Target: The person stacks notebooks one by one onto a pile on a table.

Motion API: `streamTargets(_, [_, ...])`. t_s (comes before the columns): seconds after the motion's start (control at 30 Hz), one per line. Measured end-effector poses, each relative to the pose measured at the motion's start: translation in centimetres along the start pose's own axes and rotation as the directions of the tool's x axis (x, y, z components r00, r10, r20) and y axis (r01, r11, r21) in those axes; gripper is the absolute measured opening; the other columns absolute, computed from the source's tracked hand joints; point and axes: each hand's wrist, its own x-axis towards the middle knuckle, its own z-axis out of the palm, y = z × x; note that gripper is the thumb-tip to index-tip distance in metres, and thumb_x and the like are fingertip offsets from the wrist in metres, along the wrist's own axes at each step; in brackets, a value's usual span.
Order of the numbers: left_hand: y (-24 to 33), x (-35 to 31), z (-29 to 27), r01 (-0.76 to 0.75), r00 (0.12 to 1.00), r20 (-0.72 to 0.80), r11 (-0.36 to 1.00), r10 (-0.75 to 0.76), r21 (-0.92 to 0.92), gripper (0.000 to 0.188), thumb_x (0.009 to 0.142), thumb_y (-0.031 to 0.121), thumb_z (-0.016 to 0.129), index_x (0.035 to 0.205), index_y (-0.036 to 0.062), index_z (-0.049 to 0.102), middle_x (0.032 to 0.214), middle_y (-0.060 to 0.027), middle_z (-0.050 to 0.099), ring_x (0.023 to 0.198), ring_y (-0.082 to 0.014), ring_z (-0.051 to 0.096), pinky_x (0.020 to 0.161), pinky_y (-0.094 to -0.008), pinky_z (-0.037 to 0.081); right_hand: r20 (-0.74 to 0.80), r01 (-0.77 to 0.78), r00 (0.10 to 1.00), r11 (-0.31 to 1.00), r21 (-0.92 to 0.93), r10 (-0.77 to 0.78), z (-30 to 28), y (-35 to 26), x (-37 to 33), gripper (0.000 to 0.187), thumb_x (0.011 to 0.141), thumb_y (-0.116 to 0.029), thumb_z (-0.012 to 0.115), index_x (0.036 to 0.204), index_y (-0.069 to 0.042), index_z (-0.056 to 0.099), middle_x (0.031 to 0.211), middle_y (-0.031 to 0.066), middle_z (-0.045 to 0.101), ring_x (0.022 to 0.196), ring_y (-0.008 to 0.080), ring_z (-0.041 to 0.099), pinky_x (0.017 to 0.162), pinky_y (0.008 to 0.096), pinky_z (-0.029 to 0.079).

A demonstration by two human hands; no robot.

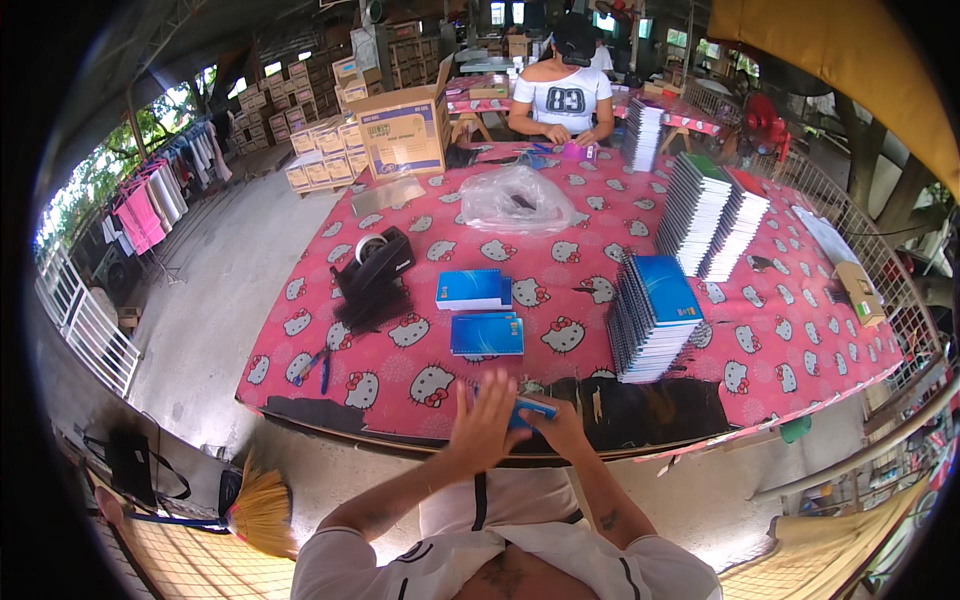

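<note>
Daylight floods in from the left, where the foliage (90, 195) washes out toward white and the concrete floor (240, 240) shines pale. The table (640, 210) is evenly and brightly lit, while the roof (225, 35) sits in gloom. Glare glints off the clear plastic (515, 200), and the yellow tarp (850, 60) glows at upper right. Fisheye distortion bows the railing (868, 225) inside a black, bluish-fringed rim. The left hand's (485, 428) fingertips blur; the distant cartons (290, 110) look soft.
</note>
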Motion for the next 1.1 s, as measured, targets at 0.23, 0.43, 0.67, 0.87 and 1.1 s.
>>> streamTargets(0.23, [1.0, 0.2, -1.1, -0.027, 0.999, 0.018, 0.996, 0.029, -0.08, 0.089, 0.091, 0.057, 0.054, 0.149, -0.0066, 0.031, 0.158, -0.0259, 0.027, 0.149, -0.0407, 0.021, 0.114, -0.0692, 0.013, 0.011, 0.006, 1.0, 1.0, -0.018, -0.006, -0.6, 0.9, 0.2, 0.03, 0.091, -0.008, 0.069, 0.12, 0.002, 0.068, 0.103, 0.0082, 0.074, 0.092, 0.0093, 0.063, 0.083, 0.0277, 0.052])
streamTargets(0.43, [1.1, 0.1, -0.9, -0.029, 0.999, 0.024, 1.0, 0.029, -0.002, 0.086, 0.091, 0.057, 0.053, 0.148, -0.0052, 0.036, 0.157, -0.0243, 0.032, 0.148, -0.038, 0.027, 0.114, -0.0654, 0.018, 0.022, -0.006, 1.0, 0.998, -0.064, 0.008, -0.3, -1.3, 1.2, 0.032, 0.087, -0.007, 0.071, 0.119, 0.001, 0.069, 0.099, 0.0091, 0.075, 0.09, 0.0101, 0.064, 0.081, 0.0281, 0.052])
streamTargets(0.67, [1.5, 2.9, -0.9, 0.008, 0.996, -0.084, 1.0, -0.007, 0.001, 0.088, 0.091, 0.061, 0.051, 0.149, -0.0035, 0.035, 0.158, -0.0233, 0.029, 0.149, -0.0378, 0.023, 0.115, -0.0655, 0.013, 0.097, 0.108, 0.991, 0.988, -0.112, -0.098, -1.1, 1.9, 1.6, 0.029, 0.087, -0.01, 0.068, 0.113, 0.002, 0.069, 0.092, 0.0084, 0.074, 0.086, 0.0107, 0.063, 0.076, 0.0306, 0.052])
streamTargets(0.87, [1.2, 3.5, -1.1, 0.023, 0.994, -0.108, 0.997, -0.031, -0.077, 0.088, 0.092, 0.06, 0.05, 0.151, -0.0029, 0.032, 0.158, -0.0236, 0.028, 0.149, -0.0386, 0.023, 0.115, -0.0665, 0.011, 0.111, 0.07, 0.991, 0.996, 0.053, -0.076, -0.5, 2.0, 1.8, 0.028, 0.086, -0.008, 0.066, 0.111, 0.004, 0.068, 0.087, 0.0138, 0.072, 0.079, 0.0092, 0.06, 0.07, 0.0316, 0.052])
streamTargets(1.1, [1.9, -0.3, 2.0, -0.071, 0.997, -0.036, 0.989, 0.067, -0.129, 0.083, 0.096, 0.06, 0.042, 0.151, -0.0023, 0.033, 0.159, -0.0216, 0.029, 0.15, -0.0374, 0.023, 0.114, -0.0671, 0.009, 0.084, 0.036, 0.996, 0.981, -0.191, -0.021, -0.2, 1.5, 1.5, 0.025, 0.084, -0.007, 0.066, 0.106, 0.005, 0.067, 0.081, 0.0196, 0.07, 0.067, 0.022, 0.066, 0.065, 0.0353, 0.051])
